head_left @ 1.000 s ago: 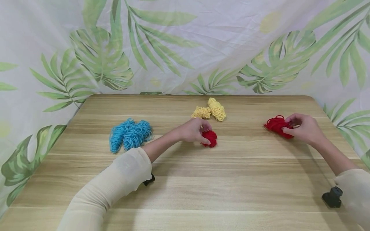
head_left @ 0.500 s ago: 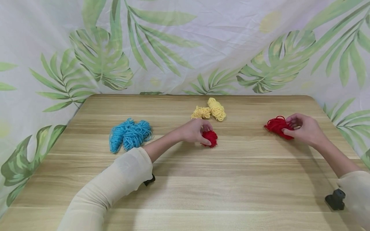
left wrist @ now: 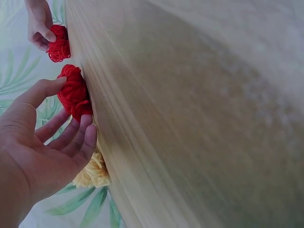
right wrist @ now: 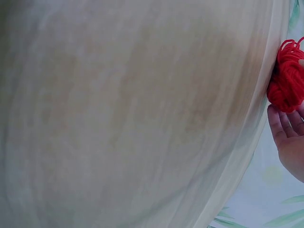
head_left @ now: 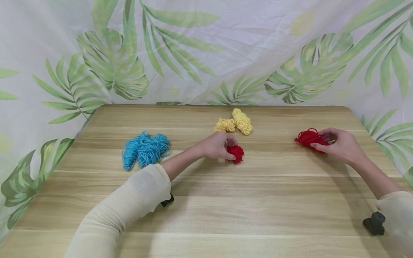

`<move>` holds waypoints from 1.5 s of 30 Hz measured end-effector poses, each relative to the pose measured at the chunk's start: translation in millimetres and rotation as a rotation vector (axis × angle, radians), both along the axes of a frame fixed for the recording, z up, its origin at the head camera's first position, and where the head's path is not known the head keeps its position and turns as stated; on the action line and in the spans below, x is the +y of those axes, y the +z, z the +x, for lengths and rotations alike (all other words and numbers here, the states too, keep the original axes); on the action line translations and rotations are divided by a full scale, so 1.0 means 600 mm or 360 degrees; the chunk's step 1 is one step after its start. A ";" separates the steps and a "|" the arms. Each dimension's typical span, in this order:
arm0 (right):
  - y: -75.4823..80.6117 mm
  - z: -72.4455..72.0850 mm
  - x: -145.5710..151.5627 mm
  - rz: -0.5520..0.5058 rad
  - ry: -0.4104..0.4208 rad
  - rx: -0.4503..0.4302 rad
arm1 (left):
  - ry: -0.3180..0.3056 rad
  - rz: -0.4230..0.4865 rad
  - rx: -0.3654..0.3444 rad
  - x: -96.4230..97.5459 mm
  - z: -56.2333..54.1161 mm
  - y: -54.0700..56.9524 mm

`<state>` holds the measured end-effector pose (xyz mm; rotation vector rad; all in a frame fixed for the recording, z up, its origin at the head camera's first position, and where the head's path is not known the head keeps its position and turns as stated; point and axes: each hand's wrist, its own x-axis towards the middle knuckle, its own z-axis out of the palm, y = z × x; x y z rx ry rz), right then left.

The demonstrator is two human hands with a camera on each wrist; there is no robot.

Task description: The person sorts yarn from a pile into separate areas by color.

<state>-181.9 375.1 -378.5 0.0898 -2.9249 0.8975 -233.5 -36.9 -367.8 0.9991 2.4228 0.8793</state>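
Near the middle of the table, my left hand point(head_left: 217, 145) holds a small bundle of red yarn point(head_left: 236, 154) between thumb and fingers. In the left wrist view the thumb presses one side of that red yarn point(left wrist: 72, 90) and the fingertips meet its lower end. Over on the right, my right hand point(head_left: 342, 145) grips a larger red yarn bundle point(head_left: 308, 139) by its near right side. Loose loops stick up from this red yarn point(right wrist: 288, 78) in the right wrist view, where the hand is partly cut off by the frame edge.
Two yellow yarn bundles point(head_left: 242, 122) lie behind my left hand, by the table's back edge. Blue yarn bundles point(head_left: 146, 149) sit together to the left, beyond my left forearm. A leaf-print cloth point(head_left: 180, 46) hangs behind the wooden table point(head_left: 245, 211).
The red yarn in my left hand has shifted very slightly right. My right hand stays almost in place, its thumb moving slightly left over the larger red bundle.
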 end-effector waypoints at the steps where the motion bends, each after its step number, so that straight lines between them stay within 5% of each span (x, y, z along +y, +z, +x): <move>1: 0.000 0.000 0.000 0.0001 -0.0004 -0.0004 | 0.0000 0.0003 -0.0003 0.000 0.000 0.000; 35: 0.007 0.001 0.005 -0.0026 -0.0063 -0.0102 | -0.0008 0.0012 0.0074 0.029 0.005 0.000; 45: 0.009 0.001 0.006 -0.0055 -0.0066 -0.0117 | 0.0000 0.0060 0.0013 0.041 0.006 0.001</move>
